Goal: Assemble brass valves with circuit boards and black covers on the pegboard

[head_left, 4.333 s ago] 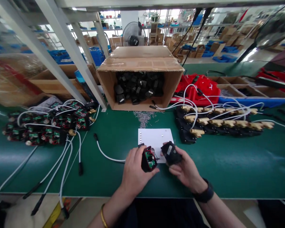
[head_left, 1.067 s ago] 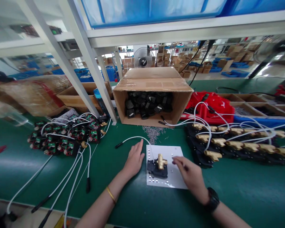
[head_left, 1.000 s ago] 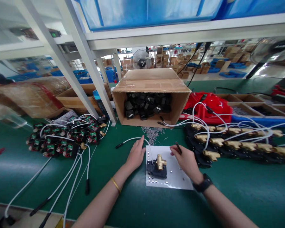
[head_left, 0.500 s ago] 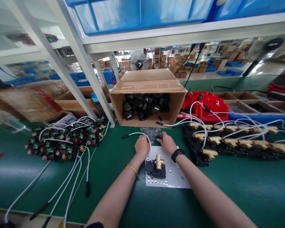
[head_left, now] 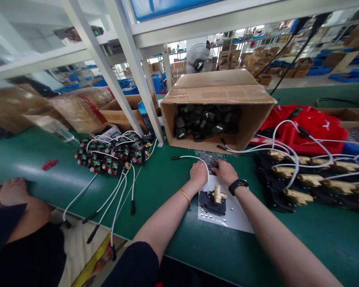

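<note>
My left hand [head_left: 199, 173] is at the near edge of a pile of small screws [head_left: 206, 157], its fingers curled together and largely hidden. Close beside it, my right hand [head_left: 226, 173] has its thumb and fingers drawn together at the pile; anything held in them is too small to make out. Just nearer to me, a black housing [head_left: 213, 203] with an upright brass tee fitting [head_left: 218, 194] lies on a white plate [head_left: 241, 220] dotted with small metal studs. A white cable [head_left: 194, 157] with a black plug arches from the housing past my left hand.
A cardboard box [head_left: 218, 93] of black parts stands behind the screws. Black units with brass tees [head_left: 312, 180] fill the right; open circuit-board units [head_left: 107, 153] with trailing cables sit left. A co-worker's hand [head_left: 13, 191] rests at the left table edge. A shelf post [head_left: 134, 67] rises behind.
The view has swung left, so the bench things appear further right and the co-worker's arm has come into sight. Both my hands stay by the screw pile.
</note>
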Motion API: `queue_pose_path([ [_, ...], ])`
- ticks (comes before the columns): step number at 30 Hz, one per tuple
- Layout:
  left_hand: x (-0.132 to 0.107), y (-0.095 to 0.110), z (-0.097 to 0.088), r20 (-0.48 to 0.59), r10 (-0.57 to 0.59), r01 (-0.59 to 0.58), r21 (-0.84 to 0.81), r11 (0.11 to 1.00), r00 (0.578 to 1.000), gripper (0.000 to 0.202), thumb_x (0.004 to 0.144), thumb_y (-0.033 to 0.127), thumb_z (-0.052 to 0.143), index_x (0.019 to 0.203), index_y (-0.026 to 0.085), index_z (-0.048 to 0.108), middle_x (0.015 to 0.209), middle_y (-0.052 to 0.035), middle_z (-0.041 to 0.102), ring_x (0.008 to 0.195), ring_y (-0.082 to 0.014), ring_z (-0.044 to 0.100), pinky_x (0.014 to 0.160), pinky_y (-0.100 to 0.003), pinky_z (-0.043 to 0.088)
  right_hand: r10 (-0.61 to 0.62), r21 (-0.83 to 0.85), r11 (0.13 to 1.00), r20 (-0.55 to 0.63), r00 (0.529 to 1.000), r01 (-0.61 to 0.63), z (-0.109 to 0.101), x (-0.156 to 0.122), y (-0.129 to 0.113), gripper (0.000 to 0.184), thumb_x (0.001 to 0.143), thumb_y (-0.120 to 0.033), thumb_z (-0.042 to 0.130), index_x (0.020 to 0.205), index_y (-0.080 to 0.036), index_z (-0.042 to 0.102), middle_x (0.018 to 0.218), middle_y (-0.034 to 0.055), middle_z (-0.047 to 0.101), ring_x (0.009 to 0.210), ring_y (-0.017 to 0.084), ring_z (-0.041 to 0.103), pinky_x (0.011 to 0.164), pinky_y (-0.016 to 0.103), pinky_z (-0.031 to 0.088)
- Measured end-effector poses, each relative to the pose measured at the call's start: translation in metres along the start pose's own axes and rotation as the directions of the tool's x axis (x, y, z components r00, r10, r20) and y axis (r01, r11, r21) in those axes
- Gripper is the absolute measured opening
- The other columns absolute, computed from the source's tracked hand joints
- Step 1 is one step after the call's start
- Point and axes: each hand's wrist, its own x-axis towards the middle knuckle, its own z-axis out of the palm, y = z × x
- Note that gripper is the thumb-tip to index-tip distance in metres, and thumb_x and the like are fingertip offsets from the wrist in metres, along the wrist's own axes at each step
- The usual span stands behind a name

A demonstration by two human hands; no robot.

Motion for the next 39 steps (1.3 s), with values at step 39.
queue_pose_path([
  [39, -0.071, -0.044, -0.009, 0.174, -0.193, 0.19, -0.98, 0.067, 0.966, 0.044, 0.055, 0.043, 0.079, 0.062, 0.015, 0.045, 0.058, 0.0005, 0.06, 0.043, -0.0041, 0.047, 0.039, -0.015, 0.028, -0.265, 0.396, 0.869, -0.134, 0.955, 0.297, 0.003, -0.115, 0.036, 0.025, 0.077, -0.033, 0.043, 0.081, -0.016, 0.06, 0.073, 0.0044, 0.058, 0.064, 0.016, 0.053, 0.06, 0.027, 0.041],
])
